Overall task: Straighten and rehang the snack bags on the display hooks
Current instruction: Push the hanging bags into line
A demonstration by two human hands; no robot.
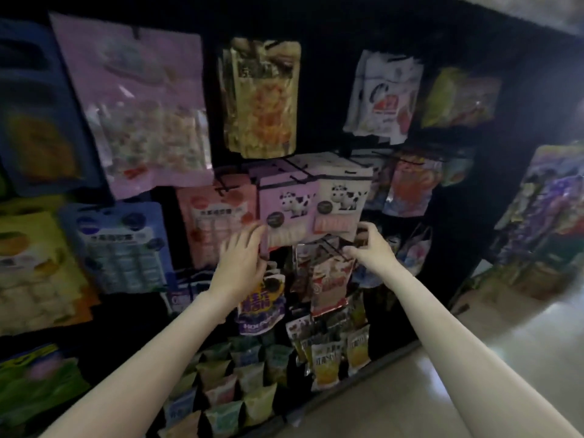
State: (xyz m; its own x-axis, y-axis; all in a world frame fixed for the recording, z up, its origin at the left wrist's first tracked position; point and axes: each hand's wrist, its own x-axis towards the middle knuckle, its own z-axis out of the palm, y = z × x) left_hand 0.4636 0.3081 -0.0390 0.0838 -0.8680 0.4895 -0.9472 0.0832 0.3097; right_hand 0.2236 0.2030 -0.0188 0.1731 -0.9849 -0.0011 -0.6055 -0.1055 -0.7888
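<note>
Left hand (241, 263): raised to the display, fingers spread and fairly straight, the fingertips at the lower left corner of the pink cow bag (286, 213); motion blur hides whether they touch it or grip anything.
Right hand (368, 245): fingers curled in front of the lower right corner of the white cow bag (343, 203), thumb and forefinger closed as if pinching; whether they hold the bag edge or the hook wire just below it, I cannot tell.
Cow bags: the pink one and the white one hang side by side on black wire hooks (295, 178) in the middle row, both roughly upright, the white one overlapping the pink one's right edge.
Neighbours in that row: a salmon-pink bag (215, 219) hangs just to the left of the pink cow bag, partly behind the left hand.
Below the hands: a purple bag (260, 308) under the left wrist and a red-and-white bag (330, 286) under the right hand, the latter tilted.
Upper row: a large lilac bag (142, 102) hanging askew, a gold bag (262, 96), a white bag (384, 96).
Bottom: small pouches (234, 384) packed in rows on the lowest shelf.
Backing: a dark display panel (325, 74).
Floor (442, 390): pale and glossy, at lower right.
</note>
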